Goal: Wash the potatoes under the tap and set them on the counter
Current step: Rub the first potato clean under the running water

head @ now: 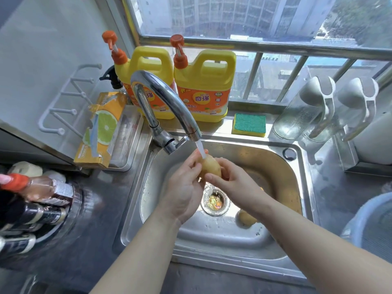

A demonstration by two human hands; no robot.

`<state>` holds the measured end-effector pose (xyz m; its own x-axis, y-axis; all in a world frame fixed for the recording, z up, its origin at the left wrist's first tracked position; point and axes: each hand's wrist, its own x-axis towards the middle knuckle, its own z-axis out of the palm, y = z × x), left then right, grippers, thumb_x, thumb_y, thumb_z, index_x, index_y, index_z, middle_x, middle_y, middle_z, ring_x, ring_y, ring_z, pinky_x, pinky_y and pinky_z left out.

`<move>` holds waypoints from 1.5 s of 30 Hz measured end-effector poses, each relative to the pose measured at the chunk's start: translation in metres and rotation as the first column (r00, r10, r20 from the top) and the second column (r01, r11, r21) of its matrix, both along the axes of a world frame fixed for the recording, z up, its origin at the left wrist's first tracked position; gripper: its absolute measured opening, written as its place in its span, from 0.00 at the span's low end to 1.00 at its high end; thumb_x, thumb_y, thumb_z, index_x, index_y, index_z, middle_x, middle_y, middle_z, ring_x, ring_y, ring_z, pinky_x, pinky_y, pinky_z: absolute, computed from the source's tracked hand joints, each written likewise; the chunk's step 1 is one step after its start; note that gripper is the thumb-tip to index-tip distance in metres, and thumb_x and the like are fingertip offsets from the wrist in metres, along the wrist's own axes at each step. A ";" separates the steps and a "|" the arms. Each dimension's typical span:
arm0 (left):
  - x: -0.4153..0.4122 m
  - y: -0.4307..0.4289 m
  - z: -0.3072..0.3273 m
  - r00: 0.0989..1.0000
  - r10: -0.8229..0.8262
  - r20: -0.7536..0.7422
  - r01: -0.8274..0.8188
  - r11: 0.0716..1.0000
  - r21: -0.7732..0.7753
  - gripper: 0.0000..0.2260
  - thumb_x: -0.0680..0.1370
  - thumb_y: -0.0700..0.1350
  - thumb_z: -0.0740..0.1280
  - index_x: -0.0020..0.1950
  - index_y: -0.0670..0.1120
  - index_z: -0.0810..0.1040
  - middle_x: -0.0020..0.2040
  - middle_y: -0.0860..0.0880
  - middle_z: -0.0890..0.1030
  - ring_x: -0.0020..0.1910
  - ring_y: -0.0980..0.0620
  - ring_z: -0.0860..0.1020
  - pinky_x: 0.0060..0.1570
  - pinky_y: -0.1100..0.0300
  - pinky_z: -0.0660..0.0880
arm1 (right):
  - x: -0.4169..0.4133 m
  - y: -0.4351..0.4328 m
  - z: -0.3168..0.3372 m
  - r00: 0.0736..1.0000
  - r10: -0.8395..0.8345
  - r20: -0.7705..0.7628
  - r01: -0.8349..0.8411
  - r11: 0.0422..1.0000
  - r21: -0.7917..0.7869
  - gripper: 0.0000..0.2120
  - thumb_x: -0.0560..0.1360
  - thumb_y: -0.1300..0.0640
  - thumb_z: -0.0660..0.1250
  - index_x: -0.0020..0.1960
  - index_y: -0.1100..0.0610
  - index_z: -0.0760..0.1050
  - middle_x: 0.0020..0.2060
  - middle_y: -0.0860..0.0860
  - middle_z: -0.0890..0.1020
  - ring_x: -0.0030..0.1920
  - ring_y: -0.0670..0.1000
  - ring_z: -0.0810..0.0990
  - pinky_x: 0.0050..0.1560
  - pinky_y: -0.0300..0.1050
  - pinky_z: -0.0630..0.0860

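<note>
Steel counter [89, 209] on the left carries no potatoes yet. Over the sink [305, 187], the left hand [182, 192] and right hand [231, 183] cup one potato [210, 167] between curled fingers, right under the tap [161, 98] stream. Wet skin is slippery: a loose squeeze could drop it onto the drain [216, 201]. To the near right, a second potato [246, 217] lies in the basin. Counted: two potatoes visible, two soap jugs [203, 85], one sponge [249, 124].
</note>
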<state>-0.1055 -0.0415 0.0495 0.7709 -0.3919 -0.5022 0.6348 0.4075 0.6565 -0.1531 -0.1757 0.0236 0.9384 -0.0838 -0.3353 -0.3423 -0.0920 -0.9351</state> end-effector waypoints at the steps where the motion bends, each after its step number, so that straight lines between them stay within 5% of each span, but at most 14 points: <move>1: -0.002 0.001 0.000 1.000 -0.004 0.013 0.004 1.000 -0.010 0.18 0.85 0.36 0.53 0.74 0.37 0.68 0.56 0.48 0.84 0.58 0.51 0.81 0.70 0.50 0.70 | 0.000 0.000 0.001 1.000 0.004 -0.003 -0.004 1.000 0.015 0.24 0.71 0.47 0.73 0.65 0.51 0.75 0.53 0.51 0.86 0.56 0.51 0.83 0.63 0.61 0.76; 6: -0.002 -0.003 0.004 0.998 0.067 0.015 -0.066 0.996 -0.055 0.15 0.84 0.36 0.55 0.70 0.40 0.73 0.49 0.48 0.85 0.49 0.54 0.84 0.55 0.56 0.80 | 0.002 -0.002 0.004 0.998 0.045 0.047 -0.042 0.997 -0.065 0.27 0.70 0.47 0.74 0.66 0.51 0.73 0.52 0.51 0.85 0.54 0.53 0.83 0.61 0.58 0.78; 12: 0.002 -0.013 0.007 0.984 0.175 -0.017 -0.175 0.984 -0.040 0.11 0.83 0.38 0.59 0.64 0.41 0.76 0.43 0.46 0.78 0.39 0.53 0.82 0.35 0.60 0.80 | -0.002 0.004 0.004 0.982 0.090 0.164 -0.030 0.941 -0.336 0.26 0.72 0.57 0.77 0.65 0.47 0.71 0.52 0.41 0.80 0.52 0.46 0.79 0.55 0.40 0.74; 15: 0.003 -0.014 0.006 0.988 0.154 0.009 -0.154 0.988 -0.005 0.11 0.84 0.39 0.58 0.60 0.42 0.79 0.48 0.47 0.82 0.46 0.52 0.81 0.41 0.59 0.82 | -0.001 0.004 0.003 0.987 0.054 0.151 -0.006 0.953 -0.303 0.25 0.71 0.56 0.78 0.64 0.45 0.72 0.52 0.41 0.82 0.52 0.46 0.80 0.56 0.44 0.76; 20: 0.001 -0.002 0.002 0.998 0.040 0.045 -0.039 0.999 -0.017 0.15 0.85 0.38 0.55 0.70 0.42 0.73 0.63 0.49 0.81 0.59 0.52 0.80 0.65 0.52 0.75 | 0.002 0.002 0.006 0.999 -0.011 0.041 0.017 0.989 -0.149 0.29 0.66 0.43 0.76 0.66 0.48 0.74 0.50 0.49 0.85 0.52 0.52 0.83 0.58 0.57 0.79; 24: 0.001 -0.005 0.003 0.995 0.071 0.071 -0.070 0.997 -0.017 0.12 0.84 0.39 0.56 0.61 0.43 0.77 0.47 0.50 0.87 0.47 0.55 0.84 0.45 0.60 0.81 | 0.003 0.004 0.010 0.995 -0.008 0.103 0.041 0.948 -0.316 0.26 0.72 0.51 0.77 0.67 0.50 0.75 0.49 0.44 0.83 0.49 0.46 0.80 0.54 0.44 0.77; 26: 0.002 -0.010 0.002 0.989 0.139 0.047 -0.140 0.990 0.028 0.09 0.84 0.40 0.59 0.57 0.43 0.79 0.42 0.48 0.86 0.42 0.53 0.84 0.40 0.59 0.81 | 0.002 0.006 0.014 0.987 0.035 0.155 0.042 0.884 -0.465 0.27 0.71 0.49 0.77 0.68 0.48 0.75 0.48 0.46 0.84 0.48 0.49 0.79 0.53 0.46 0.76; 30: 0.010 -0.014 -0.007 0.955 0.237 -0.181 -0.222 0.970 0.099 0.11 0.79 0.45 0.69 0.57 0.40 0.81 0.59 0.36 0.82 0.49 0.45 0.82 0.48 0.50 0.83 | -0.001 0.009 0.016 0.952 0.190 0.240 0.033 0.716 -0.697 0.26 0.68 0.47 0.77 0.65 0.46 0.77 0.38 0.42 0.77 0.42 0.53 0.77 0.49 0.53 0.74; 32: 0.010 -0.014 -0.007 0.948 0.213 -0.235 -0.205 0.977 0.056 0.11 0.80 0.44 0.67 0.59 0.39 0.81 0.58 0.37 0.82 0.45 0.46 0.84 0.43 0.52 0.83 | -0.001 0.006 0.017 0.963 0.171 0.207 0.017 0.731 -0.682 0.25 0.68 0.46 0.77 0.64 0.44 0.78 0.38 0.41 0.79 0.43 0.52 0.78 0.51 0.54 0.75; 36: 0.001 -0.006 -0.008 0.964 0.162 -0.211 -0.186 0.977 -0.099 0.18 0.86 0.41 0.55 0.75 0.39 0.68 0.70 0.37 0.75 0.63 0.43 0.79 0.55 0.52 0.79 | 0.006 -0.002 0.021 0.993 0.037 0.114 0.024 0.872 -0.489 0.24 0.68 0.49 0.79 0.62 0.43 0.80 0.43 0.40 0.84 0.46 0.45 0.79 0.57 0.51 0.77; 40: -0.010 -0.004 -0.013 0.990 0.120 -0.075 -0.123 0.992 -0.036 0.18 0.84 0.41 0.58 0.74 0.39 0.69 0.68 0.38 0.77 0.65 0.44 0.78 0.65 0.51 0.74 | 0.011 -0.003 0.029 0.991 0.087 0.102 -0.010 0.806 -0.592 0.27 0.69 0.48 0.78 0.66 0.44 0.78 0.52 0.44 0.86 0.54 0.49 0.81 0.60 0.48 0.75; 45: -0.001 -0.010 -0.010 0.968 0.216 -0.131 -0.200 0.972 0.123 0.14 0.82 0.43 0.65 0.63 0.35 0.78 0.53 0.40 0.81 0.48 0.46 0.81 0.39 0.55 0.81 | 0.007 0.003 0.032 0.961 0.184 0.208 0.030 0.673 -0.739 0.26 0.68 0.48 0.78 0.65 0.43 0.78 0.48 0.45 0.86 0.47 0.52 0.78 0.52 0.49 0.70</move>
<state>-0.1064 -0.0515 0.0393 0.7470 -0.1675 -0.6434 0.6337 0.4722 0.6128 -0.1463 -0.1730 0.0551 0.9915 -0.1234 0.0416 -0.0736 -0.7945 -0.6029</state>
